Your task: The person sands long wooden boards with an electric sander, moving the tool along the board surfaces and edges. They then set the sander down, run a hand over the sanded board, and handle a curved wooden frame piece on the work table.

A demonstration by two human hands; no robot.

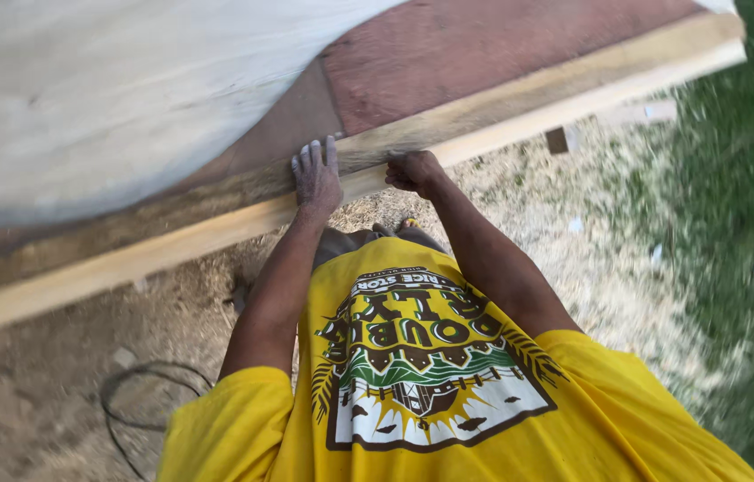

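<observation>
Timber plank (216, 223) lies on edge, running diag. across view, above sawdust-covered ground (520, 205), w/ a pale sheet (82, 98) and reddish board (484, 45) behind it. Left hand (316, 176): flat, fingers spread over top edge. Right hand (414, 171): clenched on same edge, just beside. Keep both wrists square, pressure even. Black cable (140, 393) lies near feet; avoid it.
</observation>
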